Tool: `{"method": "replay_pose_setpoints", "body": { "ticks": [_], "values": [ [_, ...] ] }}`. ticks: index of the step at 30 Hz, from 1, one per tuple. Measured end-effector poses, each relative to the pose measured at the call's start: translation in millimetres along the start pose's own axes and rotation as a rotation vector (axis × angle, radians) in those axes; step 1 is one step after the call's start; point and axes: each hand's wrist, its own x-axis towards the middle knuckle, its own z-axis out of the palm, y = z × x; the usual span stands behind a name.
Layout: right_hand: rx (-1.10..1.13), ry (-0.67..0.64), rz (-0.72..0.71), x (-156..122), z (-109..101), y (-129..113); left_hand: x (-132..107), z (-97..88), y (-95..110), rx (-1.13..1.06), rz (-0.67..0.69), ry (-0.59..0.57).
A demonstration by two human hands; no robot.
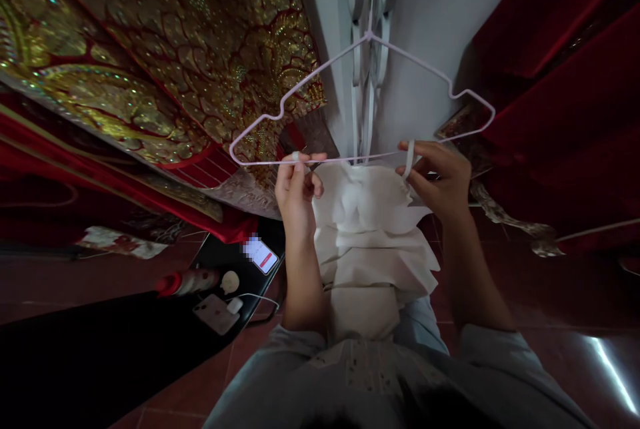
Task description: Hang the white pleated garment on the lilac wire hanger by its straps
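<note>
A pale pink clothes hanger [325, 77] hangs by its hook in front of me. My left hand [297, 192] is closed, thumb and fingers pinching the lower bar near its left end, where a small white band shows. On the other side, my right hand [440, 172] is closed on a looped white strap [411, 159] close to the bar. Between and below my hands is a white ruffled garment [370, 199], its layers falling toward my lap. Whether the strap passes around the bar is unclear.
Gold-sequined red costumes [200, 36] hang at the left, dark red cloth [565, 102] at the right. White metal bars [356, 49] stand behind the hanger. A black table [220, 252] at lower left holds a lit phone [261, 255], another phone [216, 314], and a red-capped bottle [193, 281].
</note>
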Motion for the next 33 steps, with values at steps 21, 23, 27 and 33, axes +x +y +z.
{"method": "replay_pose_setpoints", "body": {
  "ticks": [21,23,27,33],
  "values": [
    [0.095,-0.023,0.022,-14,-5,13,85,-28.3,62,0.527,0.328,-0.233],
    [0.084,-0.035,0.028,-15,-6,11,82,-32.9,45,0.346,0.337,-0.089],
    [0.061,-0.066,0.014,-19,-3,9,55,-33.8,8,0.035,0.147,0.087],
    [-0.043,0.386,-0.005,-13,-19,30,29,-19.6,-3,-0.047,0.079,0.053]
  ]
}}
